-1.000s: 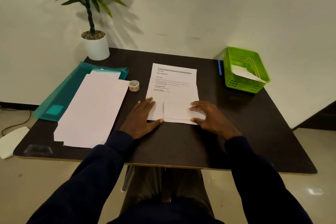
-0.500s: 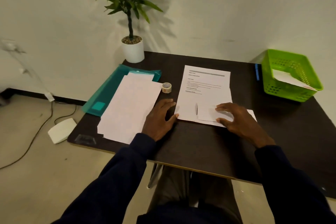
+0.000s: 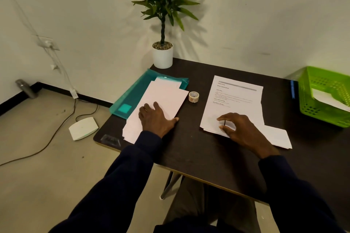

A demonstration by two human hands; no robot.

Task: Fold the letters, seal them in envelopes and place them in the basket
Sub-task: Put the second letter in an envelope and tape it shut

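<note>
A printed letter point(image 3: 236, 96) lies on top of a few sheets in the middle of the dark table point(image 3: 208, 155). My right hand point(image 3: 244, 130) rests on its near edge, thumb and forefinger curled close together on the paper. A folded white sheet point(image 3: 278, 136) sticks out to the right from under that wrist. My left hand point(image 3: 157, 119) lies flat, fingers spread, on a stack of white envelopes point(image 3: 166, 96) at the left. The green basket point(image 3: 322, 119) stands at the right edge with a white envelope point(image 3: 329, 100) inside.
A tape roll point(image 3: 193, 97) sits between the stack and the letter. A teal folder point(image 3: 132, 98) lies under the stack. A potted plant point(image 3: 162, 56) stands at the back. A blue pen point(image 3: 293, 89) lies beside the basket. On the floor are cables and a white device point(image 3: 83, 127).
My left hand moved from beside the letter onto the white stack at the left. My right hand slid the folded sheet rightward, then came to the letter's near edge. My view turned left.
</note>
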